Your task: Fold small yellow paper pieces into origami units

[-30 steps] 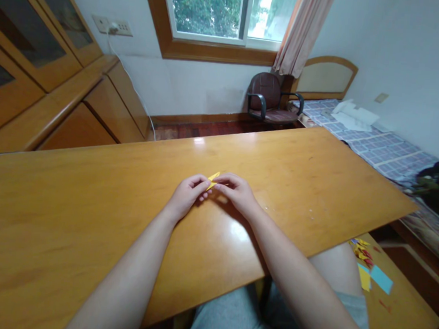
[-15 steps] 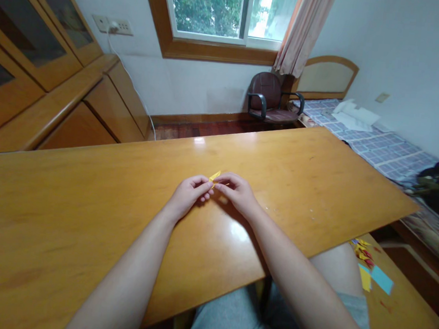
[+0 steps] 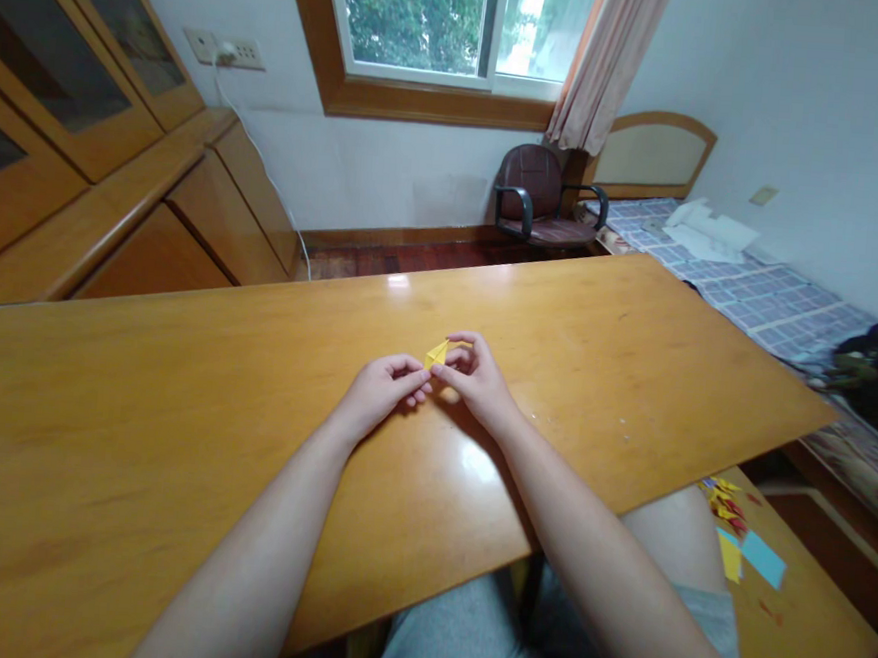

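Note:
A small folded piece of yellow paper point(image 3: 435, 354) is held just above the wooden table point(image 3: 198, 432), its pointed end upward. My left hand point(image 3: 384, 390) pinches its lower left edge between thumb and fingers. From the other side, my right hand point(image 3: 476, 380) grips it, thumb at the bottom and the index finger reaching up to the tip. The lower part of the paper is hidden behind my fingertips.
On a wooden bench point(image 3: 815, 636) at the lower right lie a blue paper sheet point(image 3: 764, 560), a yellow sheet point(image 3: 729, 558) and several folded yellow and red paper pieces point(image 3: 725, 504). Beyond the table stand a brown armchair point(image 3: 535, 190) and a bed point(image 3: 764, 292).
The yellow paper now shows a broader, diamond-like face between my hands. My right index finger has lifted up to its tip; my left hand has barely shifted.

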A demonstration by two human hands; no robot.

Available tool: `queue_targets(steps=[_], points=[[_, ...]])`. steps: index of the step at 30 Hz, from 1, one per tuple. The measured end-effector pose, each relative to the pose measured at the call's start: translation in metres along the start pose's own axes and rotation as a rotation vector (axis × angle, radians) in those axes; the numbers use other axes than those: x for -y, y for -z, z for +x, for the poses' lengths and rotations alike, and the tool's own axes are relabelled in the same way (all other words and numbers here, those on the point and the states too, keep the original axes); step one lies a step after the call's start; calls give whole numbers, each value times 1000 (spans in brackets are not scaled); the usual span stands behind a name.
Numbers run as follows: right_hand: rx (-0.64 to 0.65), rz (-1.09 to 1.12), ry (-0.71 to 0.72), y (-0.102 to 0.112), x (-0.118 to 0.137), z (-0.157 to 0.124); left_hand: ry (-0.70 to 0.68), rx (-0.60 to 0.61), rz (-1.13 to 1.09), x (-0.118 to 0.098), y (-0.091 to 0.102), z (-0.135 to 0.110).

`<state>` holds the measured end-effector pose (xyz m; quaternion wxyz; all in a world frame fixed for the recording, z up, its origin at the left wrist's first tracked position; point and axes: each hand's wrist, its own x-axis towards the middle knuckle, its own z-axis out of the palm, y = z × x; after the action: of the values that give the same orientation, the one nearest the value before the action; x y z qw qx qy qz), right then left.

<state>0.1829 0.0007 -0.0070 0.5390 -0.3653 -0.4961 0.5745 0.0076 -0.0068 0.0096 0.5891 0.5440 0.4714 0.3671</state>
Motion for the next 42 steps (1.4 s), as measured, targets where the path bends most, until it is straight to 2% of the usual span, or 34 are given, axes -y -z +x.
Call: queue_targets(steps=[12, 22, 30, 42], points=[[-64, 12, -1, -1, 3, 0, 0, -41, -39, -4, -2, -2], [-57, 69, -31, -4, 5, 2, -5, 10, 30, -5, -3, -3], [-114, -11, 0, -3, 8, 0, -3, 1, 46, -3, -3, -3], [-152, 48, -42, -3, 11, 0, -13, 25, -77, -1, 0, -2]])
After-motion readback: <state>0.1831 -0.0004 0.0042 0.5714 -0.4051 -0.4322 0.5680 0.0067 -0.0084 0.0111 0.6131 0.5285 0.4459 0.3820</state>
